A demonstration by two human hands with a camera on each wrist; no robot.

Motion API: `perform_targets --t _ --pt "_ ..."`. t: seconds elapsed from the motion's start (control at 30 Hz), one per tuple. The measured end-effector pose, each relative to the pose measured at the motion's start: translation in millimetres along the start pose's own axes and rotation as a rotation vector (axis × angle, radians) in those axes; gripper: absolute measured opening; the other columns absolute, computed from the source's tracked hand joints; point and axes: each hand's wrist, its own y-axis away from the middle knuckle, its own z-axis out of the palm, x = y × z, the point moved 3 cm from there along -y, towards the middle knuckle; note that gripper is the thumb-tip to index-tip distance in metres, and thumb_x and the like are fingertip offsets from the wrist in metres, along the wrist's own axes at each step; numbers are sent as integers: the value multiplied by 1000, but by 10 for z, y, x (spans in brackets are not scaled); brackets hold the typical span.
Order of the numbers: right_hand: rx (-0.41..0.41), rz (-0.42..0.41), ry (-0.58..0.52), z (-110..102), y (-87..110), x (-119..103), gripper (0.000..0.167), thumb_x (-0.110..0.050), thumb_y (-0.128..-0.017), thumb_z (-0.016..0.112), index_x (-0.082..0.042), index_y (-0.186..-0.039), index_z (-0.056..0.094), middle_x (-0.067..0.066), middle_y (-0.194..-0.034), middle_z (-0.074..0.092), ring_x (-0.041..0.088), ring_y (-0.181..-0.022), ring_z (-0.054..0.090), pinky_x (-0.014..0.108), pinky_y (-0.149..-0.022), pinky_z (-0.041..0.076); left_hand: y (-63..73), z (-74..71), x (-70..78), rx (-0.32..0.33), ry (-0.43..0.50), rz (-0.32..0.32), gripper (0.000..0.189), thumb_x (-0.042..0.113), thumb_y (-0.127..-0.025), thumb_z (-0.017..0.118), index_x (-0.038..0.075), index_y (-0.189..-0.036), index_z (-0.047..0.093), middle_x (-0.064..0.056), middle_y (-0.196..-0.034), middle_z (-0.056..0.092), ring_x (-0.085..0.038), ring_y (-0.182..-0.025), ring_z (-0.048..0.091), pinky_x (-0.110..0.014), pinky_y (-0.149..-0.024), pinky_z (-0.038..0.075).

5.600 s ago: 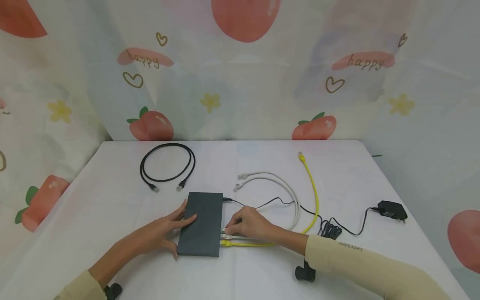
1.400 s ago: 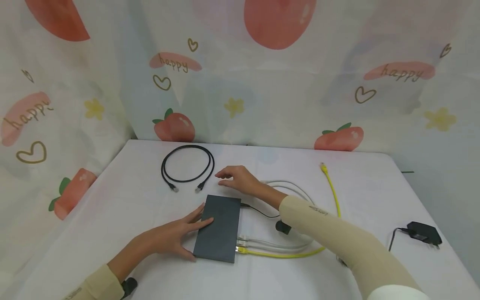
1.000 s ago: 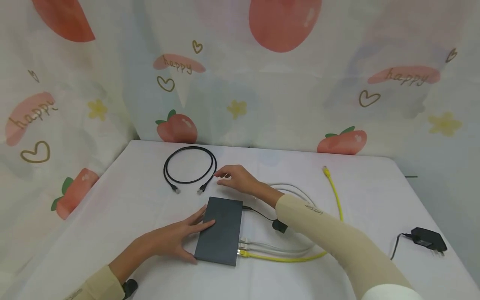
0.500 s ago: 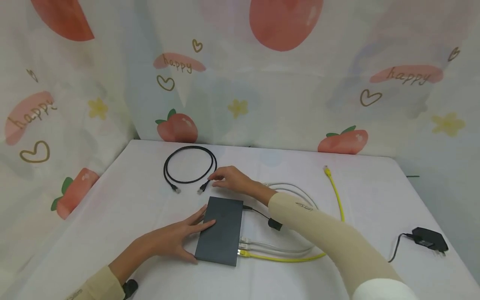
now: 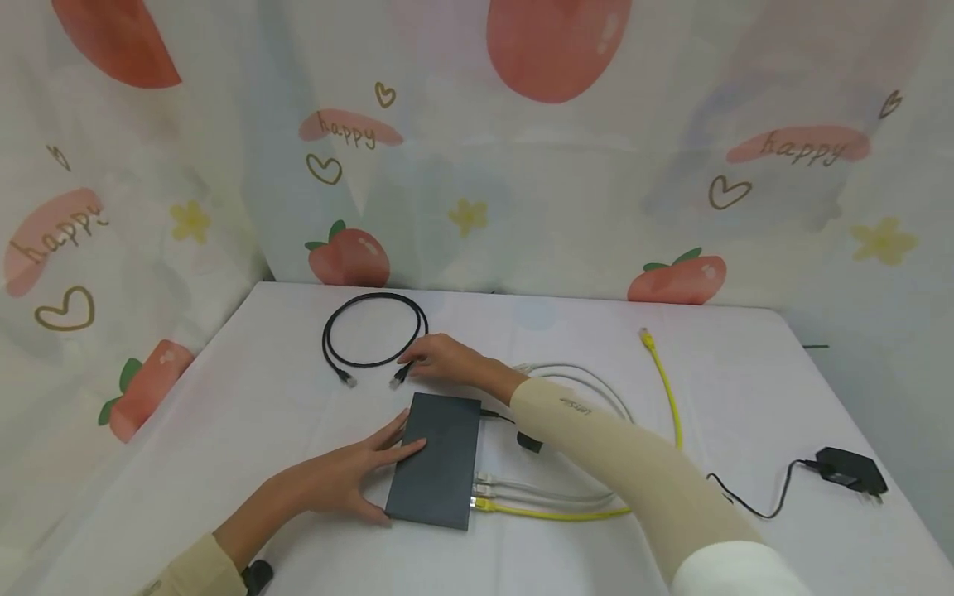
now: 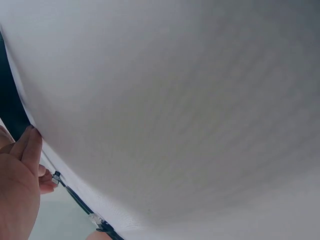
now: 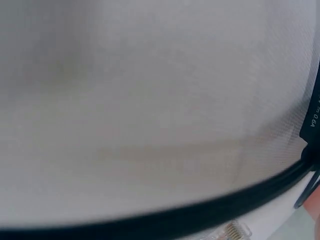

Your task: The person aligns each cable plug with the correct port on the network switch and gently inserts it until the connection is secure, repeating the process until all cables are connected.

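A dark flat network switch [image 5: 434,463] lies on the white table. My left hand [image 5: 346,476] rests on its left side, fingers spread, one across the top and the thumb by the near-left corner. Behind the switch lies a coiled black Ethernet cable [image 5: 363,364]. My right hand [image 5: 450,362] is at its right end, fingertips over the cable just behind the plug [image 5: 395,383]; whether they pinch it is unclear. Two grey cables [image 5: 547,495] and a yellow cable [image 5: 566,516] run into the switch's right side. The right wrist view shows a clear plug [image 7: 232,232] at the bottom edge.
A thin black power cord [image 5: 503,415] enters the switch's far right side. Its adapter [image 5: 850,470] lies at the table's right. Free grey ends [image 5: 525,367] and a yellow plug [image 5: 645,335] lie behind my right sleeve [image 5: 604,443], which hides part of the cables.
My right hand has left the grey plugs at the switch's right side and moved left and away to the black cable's right end. My left hand has stayed on the switch.
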Motion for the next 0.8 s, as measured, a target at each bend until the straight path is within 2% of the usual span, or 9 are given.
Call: perform_targets --t 0.3,0.53,0.8 --pt "-40 37 56 23 -66 -29 25 -11 -89 67 -5 -112 68 4 -111 66 14 -104 59 21 -88 42 5 6 9 -2 -24 -8 98 50 -73 75 28 -151 21 -9 -157 -6 -28 -139 18 -46 -100 36" --pt "-72 101 85 70 -82 -19 26 -15 -89 67 -10 -114 68 0 -113 65 11 -109 56 22 -94 39 -12 14 12 -6 -33 3 98 51 -74 75 28 -152 19 -8 -157 -7 -27 -139 16 -45 -100 36" --pt "-77 87 111 105 -101 -17 25 -14 -88 67 -10 -112 69 -1 -112 65 12 -109 55 22 -94 38 -10 11 25 2 -33 7 98 50 -74 75 27 -151 21 -10 -156 -6 -29 -139 18 -45 -100 36"
